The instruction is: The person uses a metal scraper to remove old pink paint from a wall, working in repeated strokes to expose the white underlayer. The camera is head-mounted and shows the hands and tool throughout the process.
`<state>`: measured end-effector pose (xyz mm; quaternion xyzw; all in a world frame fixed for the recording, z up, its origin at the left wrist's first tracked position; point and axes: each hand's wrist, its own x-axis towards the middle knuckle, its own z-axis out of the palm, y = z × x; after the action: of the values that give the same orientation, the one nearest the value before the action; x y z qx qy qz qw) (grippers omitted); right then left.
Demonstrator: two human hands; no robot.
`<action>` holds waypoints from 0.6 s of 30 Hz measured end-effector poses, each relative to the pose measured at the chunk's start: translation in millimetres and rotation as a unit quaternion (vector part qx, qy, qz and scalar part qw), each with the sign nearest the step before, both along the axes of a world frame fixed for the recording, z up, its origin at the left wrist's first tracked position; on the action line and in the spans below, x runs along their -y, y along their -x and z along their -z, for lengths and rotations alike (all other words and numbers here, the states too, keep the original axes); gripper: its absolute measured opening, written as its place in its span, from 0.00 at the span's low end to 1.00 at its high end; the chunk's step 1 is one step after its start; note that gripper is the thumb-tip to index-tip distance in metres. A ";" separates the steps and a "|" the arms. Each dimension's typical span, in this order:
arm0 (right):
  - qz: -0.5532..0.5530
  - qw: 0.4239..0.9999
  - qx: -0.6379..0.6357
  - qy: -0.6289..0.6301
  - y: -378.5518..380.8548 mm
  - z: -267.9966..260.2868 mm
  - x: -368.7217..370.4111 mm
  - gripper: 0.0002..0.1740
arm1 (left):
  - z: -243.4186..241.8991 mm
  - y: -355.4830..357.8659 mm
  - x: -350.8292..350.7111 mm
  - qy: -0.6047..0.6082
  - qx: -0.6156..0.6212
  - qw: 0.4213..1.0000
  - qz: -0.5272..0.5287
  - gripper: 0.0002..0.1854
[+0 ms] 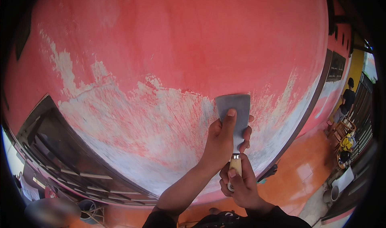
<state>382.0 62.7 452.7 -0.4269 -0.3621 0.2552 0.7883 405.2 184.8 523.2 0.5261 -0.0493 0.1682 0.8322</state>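
A paint scraper (241, 107) with a broad metal blade is held upright against a red painted wall (187, 41). My left hand (224, 137) grips the blade, thumb on its face and fingertips showing past its right edge. Below it, my right hand (241, 182) is closed around the pale handle. The blade's top edge lies at the border between intact red paint and a scraped, patchy area (150, 116) of whitish and pink surface. Whether the edge touches the wall cannot be told.
A dark-framed louvred window (75, 167) is at lower left, with a bucket (87, 211) below. Orange floor tiles (301, 167) lie at right. Farther off, a person (348, 98) in dark clothes is near a wooden chair (339, 130) and another bucket (331, 194).
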 end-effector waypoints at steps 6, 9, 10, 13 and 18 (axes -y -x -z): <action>0.007 1.000 0.012 0.023 -3.0 -4.3 4.7 0.18 | 3.0 -0.6 -2.2 0.013 0.008 0.999 0.042 0.29; 0.004 1.000 0.003 0.012 -2.6 -4.1 2.4 0.18 | 2.9 -2.0 -2.4 0.022 0.009 0.999 0.037 0.29; 0.005 1.000 -0.001 0.022 -2.0 -3.1 4.2 0.17 | 5.2 -1.3 -0.4 0.038 0.003 0.999 0.030 0.29; 0.006 0.999 -0.004 0.031 -1.3 -0.3 7.3 0.17 | 9.4 -0.3 4.3 0.055 -0.005 0.998 0.019 0.29; 0.008 1.000 0.001 0.024 -2.1 -5.5 5.6 0.18 | 4.2 -1.7 -3.2 0.027 -0.006 0.999 0.047 0.29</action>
<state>384.1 57.1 458.2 -0.4490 -0.3535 0.2568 0.7794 406.9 187.9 519.0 0.5017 -0.0645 0.1271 0.8532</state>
